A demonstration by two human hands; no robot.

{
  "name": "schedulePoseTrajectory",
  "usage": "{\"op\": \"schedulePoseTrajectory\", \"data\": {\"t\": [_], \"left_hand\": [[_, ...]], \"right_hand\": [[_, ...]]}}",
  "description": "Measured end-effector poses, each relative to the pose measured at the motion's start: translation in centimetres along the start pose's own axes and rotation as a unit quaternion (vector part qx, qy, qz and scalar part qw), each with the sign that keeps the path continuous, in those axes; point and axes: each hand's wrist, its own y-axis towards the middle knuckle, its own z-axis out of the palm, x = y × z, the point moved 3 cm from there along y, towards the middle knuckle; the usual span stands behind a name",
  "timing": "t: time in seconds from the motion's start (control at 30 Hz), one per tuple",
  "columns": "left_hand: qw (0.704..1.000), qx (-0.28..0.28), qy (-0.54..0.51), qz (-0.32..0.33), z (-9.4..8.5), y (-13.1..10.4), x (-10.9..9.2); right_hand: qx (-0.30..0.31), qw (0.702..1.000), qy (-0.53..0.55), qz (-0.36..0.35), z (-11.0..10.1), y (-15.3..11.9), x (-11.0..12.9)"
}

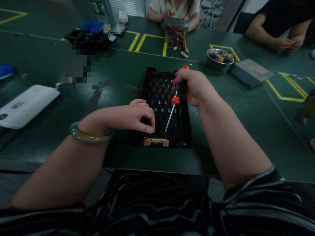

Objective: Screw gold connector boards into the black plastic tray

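Observation:
A black plastic panel (161, 95) with a patterned inner face lies on the green table in front of me. Along its near end sits a small orange-brown circuit board (156, 142) with a white connector and metal ports. My right hand (193, 85) is closed around the red and black handle of a screwdriver (175, 99). The screwdriver slants down, its tip at the panel just behind the board. My left hand (144, 117) is over the panel's near left part, thumb and forefinger pinched close to the tip. Whatever is between those fingers is too small to make out.
A white casing (29, 105) lies at the left. Behind the panel stand a metal bowl (220, 59) of tools and a flat grey metal box (251, 72). Across the table a person handles a power supply (176, 23) with loose cables; another person's forearms rest at the right.

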Motion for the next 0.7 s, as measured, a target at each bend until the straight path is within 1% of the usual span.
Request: {"op": "schedulePoseTrajectory", "data": {"t": [0.1,0.2,0.33,0.43,0.57,0.7], "left_hand": [[1.0,-0.001,-0.001,0.0,-0.1,0.0,-0.1],[1.0,-0.017,-0.012,-0.004,-0.2,0.0,-0.4],[0.998,-0.057,-0.013,0.012,-0.3,0.1,-1.4],[0.997,-0.072,0.004,0.019,-0.2,0.2,-2.3],[0.997,-0.073,0.016,0.021,0.1,0.3,-2.8],[0.998,-0.054,0.03,0.012,0.3,0.5,-3.2]], "right_hand": [[-0.001,0.999,0.033,0.028,0.0,0.0,-0.2],[-0.007,0.997,0.056,0.047,0.1,0.0,-0.4],[-0.007,0.996,0.073,0.056,0.1,0.0,-0.4],[0.001,0.995,0.076,0.057,0.1,0.0,-0.3],[0.007,0.996,0.082,0.041,0.0,-0.1,0.1],[0.007,0.996,0.078,0.031,0.2,-0.4,0.6]]}}
